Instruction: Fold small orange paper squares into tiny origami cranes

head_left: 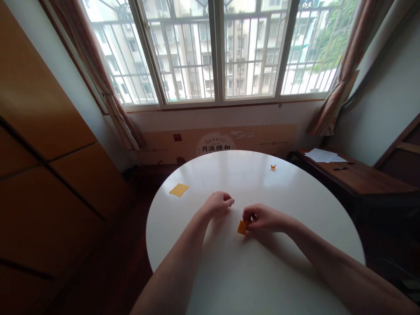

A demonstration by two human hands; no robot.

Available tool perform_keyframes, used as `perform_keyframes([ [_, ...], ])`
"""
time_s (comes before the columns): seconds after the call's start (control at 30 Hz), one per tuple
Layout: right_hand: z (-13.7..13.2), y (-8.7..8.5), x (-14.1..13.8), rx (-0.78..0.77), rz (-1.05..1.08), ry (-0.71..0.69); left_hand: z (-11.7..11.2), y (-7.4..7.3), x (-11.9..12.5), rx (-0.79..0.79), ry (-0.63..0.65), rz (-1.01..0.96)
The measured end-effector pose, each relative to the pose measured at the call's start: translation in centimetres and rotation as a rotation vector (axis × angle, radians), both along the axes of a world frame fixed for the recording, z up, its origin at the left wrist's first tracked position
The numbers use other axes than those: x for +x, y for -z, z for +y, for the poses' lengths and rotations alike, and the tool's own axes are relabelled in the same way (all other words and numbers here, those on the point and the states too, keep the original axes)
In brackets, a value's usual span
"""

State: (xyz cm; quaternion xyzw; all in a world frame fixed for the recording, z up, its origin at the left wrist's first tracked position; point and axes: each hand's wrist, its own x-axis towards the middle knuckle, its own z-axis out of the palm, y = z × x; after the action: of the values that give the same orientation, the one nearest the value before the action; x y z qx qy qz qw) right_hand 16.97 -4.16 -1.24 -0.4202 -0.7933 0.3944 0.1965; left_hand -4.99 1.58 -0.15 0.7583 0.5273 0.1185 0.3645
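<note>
My right hand [259,216] pinches a small folded square of orange paper [242,227] by its right edge, just over the white round table [262,280]. To the left and a little farther off, my left hand [221,203] hovers at the tabletop with its fingers curled together. Whether anything sits between those fingertips is hidden. A flat stack of yellow-orange paper squares [179,190] lies near the table's left edge. Toward the far right rests a small folded orange paper figure [273,167], its points sticking up.
Beyond the table's far edge stands a printed box panel [183,140] below a barred window [216,57]. On the right, a dark wooden bench [357,179] carries white papers [323,155] and a small dark object [340,169]. Brown cabinets [49,131] rise at left.
</note>
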Motion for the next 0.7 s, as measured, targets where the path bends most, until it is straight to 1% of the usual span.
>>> perform_keyframes([
  [0.13, 0.6, 0.1, 0.5, -0.056, 0.113, 0.03, -1.2, -0.9, 0.4, -0.111, 0.167, -0.148],
  [0.2, 0.9, 0.2, 0.7, -0.092, 0.182, 0.057, -1.6, -1.2, 0.6, -0.122, 0.203, -0.197],
  [0.33, 1.2, 0.2, 0.7, -0.168, 0.317, 0.108, -1.6, -1.1, 0.9, -0.054, 0.17, -0.266],
  [0.43, 1.2, 0.1, 0.5, -0.187, 0.425, 0.157, -1.2, -0.7, 1.0, -0.025, 0.128, -0.315],
  [0.6, 1.8, 0.6, 0.5, -0.11, 0.609, 0.337, -0.9, -0.5, 1.1, -0.045, 0.056, -0.398],
  [0.7, 2.0, 0.8, 0.5, -0.067, 0.674, 0.435, -1.2, -0.7, 1.4, -0.072, 0.023, -0.442],
])
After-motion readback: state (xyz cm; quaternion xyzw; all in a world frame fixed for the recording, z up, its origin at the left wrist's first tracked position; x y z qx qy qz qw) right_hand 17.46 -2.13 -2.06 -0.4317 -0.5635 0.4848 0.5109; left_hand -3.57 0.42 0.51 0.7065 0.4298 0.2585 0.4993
